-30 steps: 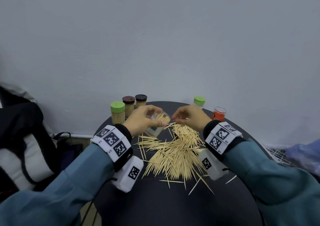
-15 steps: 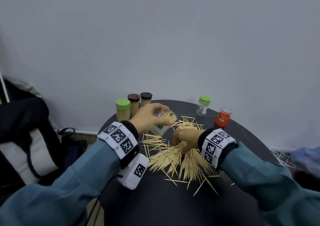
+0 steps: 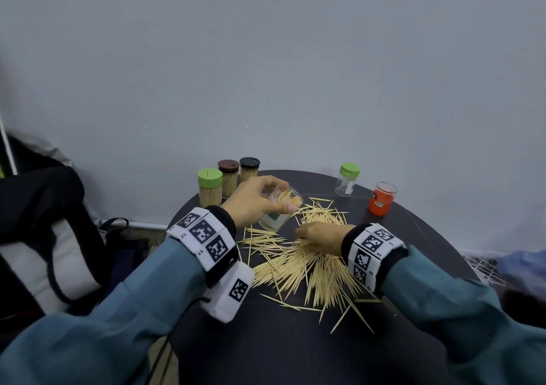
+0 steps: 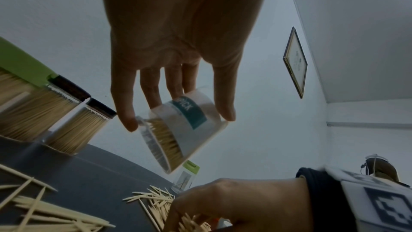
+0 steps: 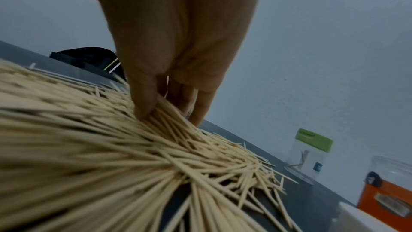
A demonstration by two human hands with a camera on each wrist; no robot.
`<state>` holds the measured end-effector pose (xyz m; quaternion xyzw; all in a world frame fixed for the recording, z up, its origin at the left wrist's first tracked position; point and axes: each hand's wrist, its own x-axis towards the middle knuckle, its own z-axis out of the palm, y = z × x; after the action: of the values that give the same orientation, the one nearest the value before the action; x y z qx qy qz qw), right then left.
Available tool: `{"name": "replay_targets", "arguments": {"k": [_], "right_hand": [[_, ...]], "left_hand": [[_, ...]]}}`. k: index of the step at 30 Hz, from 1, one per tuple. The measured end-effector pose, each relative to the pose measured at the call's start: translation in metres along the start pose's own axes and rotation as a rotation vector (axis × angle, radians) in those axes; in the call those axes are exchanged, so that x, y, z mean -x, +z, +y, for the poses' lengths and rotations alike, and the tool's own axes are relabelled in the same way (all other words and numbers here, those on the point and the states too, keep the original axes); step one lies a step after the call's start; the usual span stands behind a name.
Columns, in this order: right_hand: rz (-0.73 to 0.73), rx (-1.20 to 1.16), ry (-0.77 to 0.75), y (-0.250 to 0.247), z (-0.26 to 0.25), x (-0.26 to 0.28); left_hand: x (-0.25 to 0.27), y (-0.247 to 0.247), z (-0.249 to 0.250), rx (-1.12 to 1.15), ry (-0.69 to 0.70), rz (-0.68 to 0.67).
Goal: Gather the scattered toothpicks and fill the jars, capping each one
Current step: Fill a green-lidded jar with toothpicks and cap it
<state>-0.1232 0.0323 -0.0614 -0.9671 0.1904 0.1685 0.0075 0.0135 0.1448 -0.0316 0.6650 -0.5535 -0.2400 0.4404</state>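
Note:
A heap of loose toothpicks (image 3: pixel 307 269) (image 5: pixel 125 154) covers the middle of the round dark table (image 3: pixel 295 352). My left hand (image 3: pixel 254 200) (image 4: pixel 178 84) grips an open clear jar (image 3: pixel 277 211) (image 4: pixel 181 128), tilted above the table and partly filled with toothpicks. My right hand (image 3: pixel 317 238) (image 5: pixel 169 112) is down on the heap, thumb and fingers pinching a bundle of toothpicks. At the table's back left stand three capped full jars: one with a green cap (image 3: pixel 209 186), two with brown caps (image 3: pixel 229 176) (image 3: pixel 249 170).
A nearly empty clear jar with a green cap (image 3: pixel 346 179) (image 5: pixel 308 154) and an orange jar with a clear lid (image 3: pixel 381 198) (image 5: pixel 387 186) stand at the back right. A black and white bag (image 3: pixel 44 236) sits left of the table. The wall is close behind.
My right hand has dropped from the jar's mouth onto the heap and closed on a bundle of toothpicks. The left hand keeps holding the tilted jar.

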Motion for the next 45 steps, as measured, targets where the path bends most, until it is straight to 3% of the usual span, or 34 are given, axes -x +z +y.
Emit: {"name": "replay_targets", "arguments": {"k": [6, 13, 16, 21, 28, 34, 45], "right_hand": [[0.047, -0.156, 0.110, 0.004, -0.003, -0.005], [0.150, -0.571, 0.223, 0.005, 0.003, -0.015], [0.289, -0.627, 0.204, 0.001, 0.010, -0.013], [0.553, -1.033, 0.169, -0.006, 0.030, -0.008], [0.843, -1.544, 0.075, -0.027, 0.033, 0.000], [0.949, -1.651, -0.087, -0.057, 0.017, 0.013], [0.952, -1.689, -0.141, -0.052, -0.013, 0.010]], "left_hand": [[0.001, -0.001, 0.001, -0.003, 0.006, 0.011], [-0.001, -0.006, 0.001, 0.071, -0.001, 0.050], [-0.001, -0.008, 0.002, 0.105, 0.001, 0.076], [-0.001, -0.006, 0.001, 0.121, -0.001, 0.064], [-0.001, 0.004, -0.002, 0.044, -0.018, -0.054], [-0.001, 0.008, -0.001, -0.027, -0.012, -0.093], [-0.002, 0.015, 0.002, 0.076, -0.042, -0.071]]}}
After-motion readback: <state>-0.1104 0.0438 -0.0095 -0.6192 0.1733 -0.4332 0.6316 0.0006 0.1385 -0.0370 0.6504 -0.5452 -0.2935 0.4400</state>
